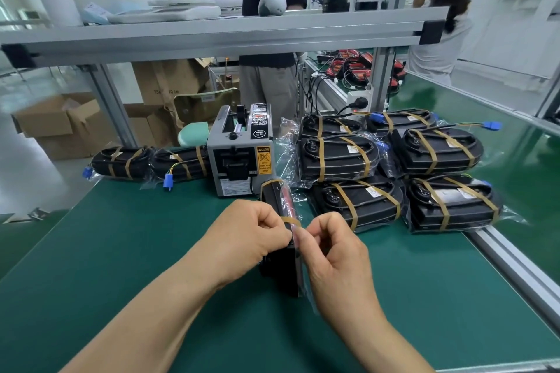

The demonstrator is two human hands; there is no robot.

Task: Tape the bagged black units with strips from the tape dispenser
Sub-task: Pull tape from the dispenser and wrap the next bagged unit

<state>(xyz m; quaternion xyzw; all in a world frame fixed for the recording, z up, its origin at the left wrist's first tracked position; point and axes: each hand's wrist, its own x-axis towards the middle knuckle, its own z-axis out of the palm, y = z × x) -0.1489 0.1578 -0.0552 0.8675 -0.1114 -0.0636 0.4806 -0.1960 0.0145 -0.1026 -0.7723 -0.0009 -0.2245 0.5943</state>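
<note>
A bagged black unit (280, 263) stands on edge on the green mat, just in front of the grey tape dispenser (241, 157). One tan tape band wraps its far end. A second tan tape strip (290, 220) arches over its top edge. My left hand (251, 236) pinches the strip against the unit's left side. My right hand (333, 251) pinches the strip and the bag film on the right side. The unit's lower part is hidden behind my hands.
Several taped bagged units (394, 172) are piled to the right of the dispenser, two more (151, 162) lie to its left. An aluminium rail (515, 263) edges the mat on the right. Two people stand beyond the frame; cardboard boxes (69, 121) sit at the back left.
</note>
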